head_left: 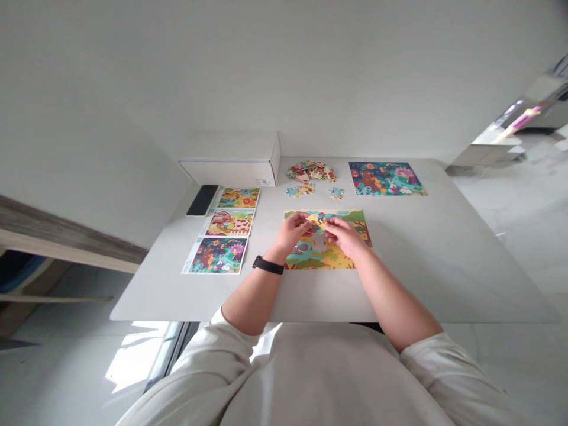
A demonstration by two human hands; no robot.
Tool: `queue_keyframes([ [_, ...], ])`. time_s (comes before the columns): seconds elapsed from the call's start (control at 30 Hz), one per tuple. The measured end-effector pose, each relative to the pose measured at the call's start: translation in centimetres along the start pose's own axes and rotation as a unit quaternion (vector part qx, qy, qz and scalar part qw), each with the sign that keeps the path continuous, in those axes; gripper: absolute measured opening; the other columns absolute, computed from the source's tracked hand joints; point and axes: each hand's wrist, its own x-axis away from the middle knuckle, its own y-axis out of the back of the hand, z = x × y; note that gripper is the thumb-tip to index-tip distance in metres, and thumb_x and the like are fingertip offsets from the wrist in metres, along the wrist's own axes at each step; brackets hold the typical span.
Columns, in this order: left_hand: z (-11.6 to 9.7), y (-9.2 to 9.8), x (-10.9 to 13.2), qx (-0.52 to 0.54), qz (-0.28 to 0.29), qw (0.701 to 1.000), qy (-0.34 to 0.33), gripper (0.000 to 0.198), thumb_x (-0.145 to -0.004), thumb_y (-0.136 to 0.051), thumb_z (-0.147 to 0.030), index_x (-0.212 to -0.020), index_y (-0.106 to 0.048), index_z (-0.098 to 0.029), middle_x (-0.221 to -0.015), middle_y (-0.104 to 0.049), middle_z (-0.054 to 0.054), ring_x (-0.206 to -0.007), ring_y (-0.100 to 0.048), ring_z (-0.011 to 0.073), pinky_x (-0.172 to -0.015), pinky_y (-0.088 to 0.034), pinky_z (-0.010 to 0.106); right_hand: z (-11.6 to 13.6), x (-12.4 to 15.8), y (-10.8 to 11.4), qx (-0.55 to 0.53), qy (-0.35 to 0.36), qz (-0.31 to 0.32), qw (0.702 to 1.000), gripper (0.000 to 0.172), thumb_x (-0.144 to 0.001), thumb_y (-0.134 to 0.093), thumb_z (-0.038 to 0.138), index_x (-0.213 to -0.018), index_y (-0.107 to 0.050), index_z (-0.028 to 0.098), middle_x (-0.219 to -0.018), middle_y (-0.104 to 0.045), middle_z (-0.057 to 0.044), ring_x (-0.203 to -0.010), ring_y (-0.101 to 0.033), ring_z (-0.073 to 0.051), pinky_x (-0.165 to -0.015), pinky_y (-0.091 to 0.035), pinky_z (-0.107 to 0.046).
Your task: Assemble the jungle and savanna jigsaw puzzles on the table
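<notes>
Between my two hands is a yellow and blue puzzle piece [318, 219], or a few joined pieces; I cannot tell which. My left hand [293, 229] pinches its left side, and my right hand [342, 232] grips its right side. Below them lies a partly assembled jigsaw puzzle [331, 258] with green, yellow and light blue scenery. A grey gap shows in its middle, and my hands cover some of it. Just beyond sit a few joined puzzle pieces [300, 190] and a small blue puzzle piece [336, 193].
A pile of puzzle pieces [312, 171] lies at the back, near a white box [228, 171]. To the right is a finished dark puzzle [387, 178]. On the left are a phone [202, 200] and three picture cards, the nearest a dark card [217, 255]. The table [421, 266] is grey-white.
</notes>
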Motion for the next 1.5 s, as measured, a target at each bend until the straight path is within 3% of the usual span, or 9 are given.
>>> queue_keyframes([
  [0.17,-0.3,0.7,0.1,0.007,-0.010,1.000,0.004,0.046,-0.084,-0.092,-0.049,-0.109,-0.067,-0.020,-0.090,-0.073,0.000,-0.078,-0.075,0.0137,-0.073,-0.065,0.027,-0.1,-0.1,0.3,0.053,0.006,0.013,0.998,0.049,-0.071,-0.087,0.066,-0.097,-0.072,0.027,-0.089,-0.070,0.000,-0.076,-0.066,-0.018,-0.060,-0.049,-0.027],
  [0.4,-0.2,0.4,0.3,-0.011,0.007,1.000,-0.006,0.039,-0.085,-0.090,-0.044,-0.106,-0.068,-0.020,-0.089,-0.071,0.000,-0.076,-0.074,0.0146,-0.071,-0.065,0.029,0.1,0.1,0.6,0.088,0.040,0.017,0.995,0.046,-0.074,-0.086,0.064,-0.095,-0.071,0.027,-0.081,-0.065,0.002,-0.066,-0.056,-0.015,-0.059,-0.046,-0.027],
  [0.57,0.0,0.5,0.5,-0.045,0.024,0.999,-0.005,0.032,-0.086,-0.088,-0.041,-0.101,-0.070,-0.020,-0.093,-0.072,0.002,-0.076,-0.072,0.0146,-0.068,-0.065,0.029,0.1,0.0,1.1,0.175,0.099,0.025,0.979,0.046,-0.084,-0.080,0.059,-0.116,-0.072,0.027,-0.095,-0.070,-0.001,-0.080,-0.064,-0.019,-0.072,-0.054,-0.032],
  [0.7,0.0,0.5,0.6,-0.080,0.035,0.996,0.000,0.030,-0.086,-0.087,-0.038,-0.101,-0.069,-0.019,-0.095,-0.073,0.003,-0.075,-0.073,0.0148,-0.066,-0.065,0.029,-0.1,-0.1,1.7,0.251,0.157,0.030,0.955,0.047,-0.087,-0.077,0.049,-0.127,-0.071,0.025,-0.097,-0.071,-0.002,-0.079,-0.065,-0.019,-0.079,-0.056,-0.035],
  [0.9,-0.6,0.6,1.1,-0.203,0.058,0.977,0.042,0.022,-0.090,-0.078,-0.028,-0.110,-0.069,-0.021,-0.089,-0.075,0.002,-0.066,-0.073,0.0140,-0.054,-0.058,0.023,0.0,0.2,2.3,0.344,0.155,0.076,0.923,0.024,-0.088,-0.074,0.036,-0.109,-0.076,0.024,-0.086,-0.072,-0.001,-0.073,-0.063,-0.018,-0.073,-0.052,-0.033],
  [1.0,-1.0,0.6,1.5,-0.240,0.086,0.967,0.012,0.014,-0.092,-0.074,-0.025,-0.105,-0.069,-0.020,-0.092,-0.077,0.002,-0.066,-0.072,0.0122,-0.056,-0.057,0.021,0.1,0.3,2.4,0.370,0.148,0.086,0.913,0.018,-0.089,-0.074,0.032,-0.106,-0.076,0.024,-0.084,-0.071,0.000,-0.071,-0.062,-0.017,-0.070,-0.049,-0.032],
  [1.17,-1.5,0.4,1.8,-0.276,0.117,0.953,-0.036,0.016,-0.091,-0.069,-0.017,-0.107,-0.069,-0.018,-0.098,-0.078,0.003,-0.068,-0.072,0.0102,-0.063,-0.057,0.022,0.3,0.5,2.6,0.385,0.142,0.098,0.907,0.023,-0.090,-0.073,0.032,-0.112,-0.076,0.024,-0.084,-0.069,0.001,-0.072,-0.061,-0.017,-0.070,-0.048,-0.031],
  [1.5,-1.2,0.8,1.3,-0.401,0.116,0.897,-0.146,0.014,-0.091,-0.075,-0.021,-0.104,-0.077,-0.019,-0.097,-0.081,0.003,-0.076,-0.067,0.0124,-0.074,-0.052,0.026,0.1,0.5,2.9,0.406,0.146,0.102,0.896,0.019,-0.090,-0.074,0.036,-0.104,-0.073,0.024,-0.083,-0.068,0.001,-0.074,-0.061,-0.018,-0.069,-0.045,-0.030],
])
